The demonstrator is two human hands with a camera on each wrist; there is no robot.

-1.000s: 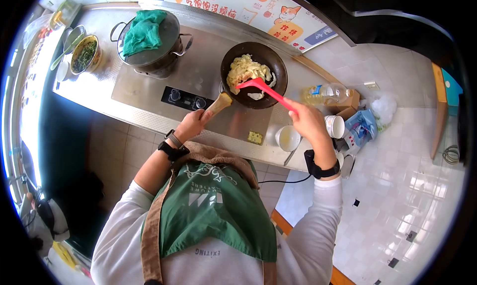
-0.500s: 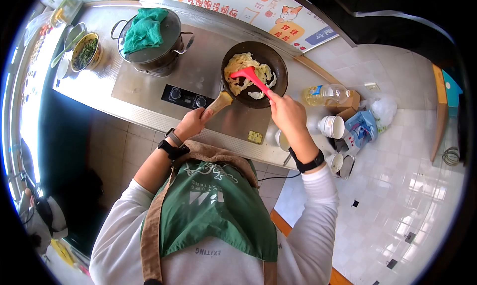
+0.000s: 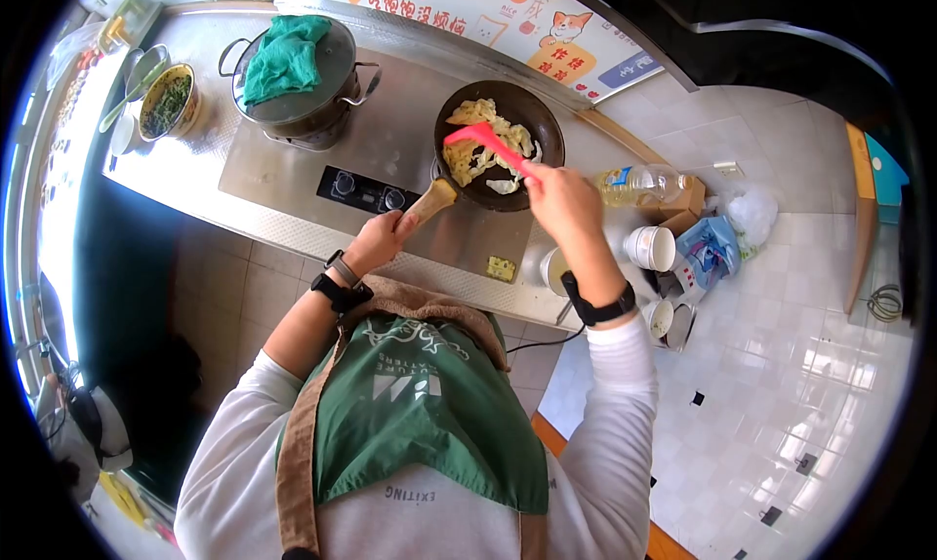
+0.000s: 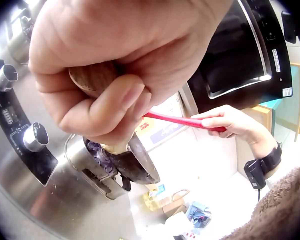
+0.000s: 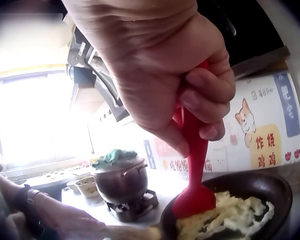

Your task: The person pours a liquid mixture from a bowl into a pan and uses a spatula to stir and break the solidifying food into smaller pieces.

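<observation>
A dark wok (image 3: 547,131) holds pale yellow, egg-like pieces (image 3: 512,139). The left hand (image 3: 379,242) grips its wooden handle (image 3: 432,201); in the left wrist view the fingers of that hand (image 4: 120,70) curl round the handle's end (image 4: 92,79). The right hand (image 3: 566,204) holds a red spatula (image 3: 498,146), its head over the food at the wok's left part. In the right wrist view, the fingers of the right hand (image 5: 165,85) wrap the shaft and the spatula head (image 5: 194,201) touches the food.
Left of the wok stands a lidded pot (image 3: 322,116) with a green cloth (image 3: 283,60) on top. A bowl of chopped greens (image 3: 168,106) is at far left. Right of the wok are an oil bottle (image 3: 639,184), white bowls (image 3: 652,248) and a blue bag (image 3: 710,251).
The right hand has moved left and up with the spatula, whose head went to the wok's upper left. The food has shifted and spread. The left hand stays on the handle.
</observation>
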